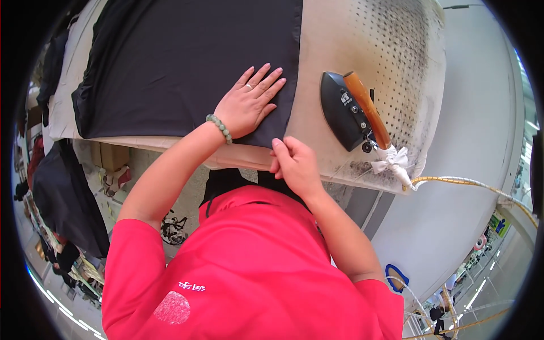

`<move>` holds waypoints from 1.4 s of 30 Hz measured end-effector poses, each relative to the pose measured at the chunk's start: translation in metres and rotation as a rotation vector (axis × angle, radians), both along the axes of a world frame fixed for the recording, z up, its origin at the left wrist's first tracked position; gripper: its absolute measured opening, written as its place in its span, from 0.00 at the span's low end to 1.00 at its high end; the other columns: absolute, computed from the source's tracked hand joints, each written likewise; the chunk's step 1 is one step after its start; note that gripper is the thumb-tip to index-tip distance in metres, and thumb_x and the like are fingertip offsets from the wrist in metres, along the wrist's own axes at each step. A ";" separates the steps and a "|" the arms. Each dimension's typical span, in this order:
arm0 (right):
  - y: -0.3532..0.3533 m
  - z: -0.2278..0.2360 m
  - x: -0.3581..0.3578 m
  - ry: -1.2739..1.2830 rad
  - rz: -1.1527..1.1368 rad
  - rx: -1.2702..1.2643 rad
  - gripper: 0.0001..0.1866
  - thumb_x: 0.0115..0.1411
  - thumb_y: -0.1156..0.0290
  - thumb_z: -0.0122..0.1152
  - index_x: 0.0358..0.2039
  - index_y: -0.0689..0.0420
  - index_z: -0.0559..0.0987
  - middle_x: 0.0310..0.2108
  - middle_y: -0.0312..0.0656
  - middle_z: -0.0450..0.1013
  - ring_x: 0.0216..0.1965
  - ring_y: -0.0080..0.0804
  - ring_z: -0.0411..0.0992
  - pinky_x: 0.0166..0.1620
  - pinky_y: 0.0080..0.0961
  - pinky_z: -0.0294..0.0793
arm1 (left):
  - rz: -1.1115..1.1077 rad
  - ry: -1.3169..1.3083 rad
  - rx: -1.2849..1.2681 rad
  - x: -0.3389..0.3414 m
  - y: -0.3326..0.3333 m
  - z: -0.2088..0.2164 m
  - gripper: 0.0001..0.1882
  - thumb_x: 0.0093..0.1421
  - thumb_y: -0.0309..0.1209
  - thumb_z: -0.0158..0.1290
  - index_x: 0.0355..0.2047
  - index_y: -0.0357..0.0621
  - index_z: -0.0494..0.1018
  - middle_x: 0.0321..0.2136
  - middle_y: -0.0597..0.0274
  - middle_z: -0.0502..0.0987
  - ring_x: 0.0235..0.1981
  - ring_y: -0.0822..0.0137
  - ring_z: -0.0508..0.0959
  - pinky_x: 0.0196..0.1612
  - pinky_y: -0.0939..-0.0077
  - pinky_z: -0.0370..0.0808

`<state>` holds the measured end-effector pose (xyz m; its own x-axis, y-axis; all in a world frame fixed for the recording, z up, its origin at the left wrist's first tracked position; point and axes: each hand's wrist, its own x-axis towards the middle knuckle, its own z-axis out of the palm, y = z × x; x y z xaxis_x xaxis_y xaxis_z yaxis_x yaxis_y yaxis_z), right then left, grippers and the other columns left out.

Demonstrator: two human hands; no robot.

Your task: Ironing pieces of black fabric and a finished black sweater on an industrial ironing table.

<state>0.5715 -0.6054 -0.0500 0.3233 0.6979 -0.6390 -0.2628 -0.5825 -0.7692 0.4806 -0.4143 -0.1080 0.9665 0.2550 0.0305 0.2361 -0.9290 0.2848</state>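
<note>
Black fabric (187, 62) lies spread over the left part of the padded ironing table (317, 28). My left hand (246, 107) rests flat on it near its right edge, fingers spread, with a bead bracelet at the wrist. At the fabric's near right corner, my right hand (294, 164) is closed, thumb and fingers pinching the corner's edge. To the right of the fabric an iron (343, 110) with a wooden handle stands on the table, apart from both hands. White cloth is tied round the rear end of its handle.
A yellow-and-white hose (453, 180) runs from the iron off to the right. The table's right part has a scorched, perforated-looking cover (391, 34). Dark cloth (68, 192) hangs at the left, beside a cardboard box (113, 156) under the table. A grey-white surface (476, 96) lies beyond the table's right edge.
</note>
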 end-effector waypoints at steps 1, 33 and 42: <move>0.003 0.002 -0.001 -0.114 0.059 0.017 0.18 0.72 0.61 0.56 0.30 0.62 0.76 0.21 0.46 0.78 0.19 0.30 0.77 0.24 0.26 0.73 | -0.027 -0.005 0.004 0.001 -0.003 0.001 0.35 0.69 0.39 0.50 0.74 0.44 0.56 0.76 0.58 0.53 0.77 0.55 0.50 0.77 0.54 0.45; 0.065 0.044 0.079 -1.014 1.023 -0.233 0.21 0.58 0.65 0.64 0.50 0.61 0.76 0.30 0.54 0.81 0.35 0.55 0.81 0.41 0.49 0.80 | -0.365 -0.095 -0.231 -0.064 -0.087 0.027 0.23 0.61 0.30 0.50 0.56 0.37 0.73 0.62 0.47 0.72 0.62 0.53 0.73 0.70 0.54 0.65; 0.052 0.047 0.073 -1.143 0.906 -0.152 0.24 0.55 0.68 0.63 0.53 0.59 0.76 0.27 0.45 0.81 0.28 0.45 0.82 0.31 0.42 0.81 | -0.359 -0.208 0.000 0.046 0.105 0.043 0.19 0.58 0.28 0.60 0.51 0.44 0.75 0.62 0.58 0.74 0.69 0.54 0.67 0.73 0.51 0.60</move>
<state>0.6441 -0.5532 -0.0025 0.1905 0.8842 -0.4264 0.9262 -0.3058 -0.2204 0.5267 -0.3091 -0.0650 0.9672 -0.0968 0.2349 -0.1652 -0.9421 0.2919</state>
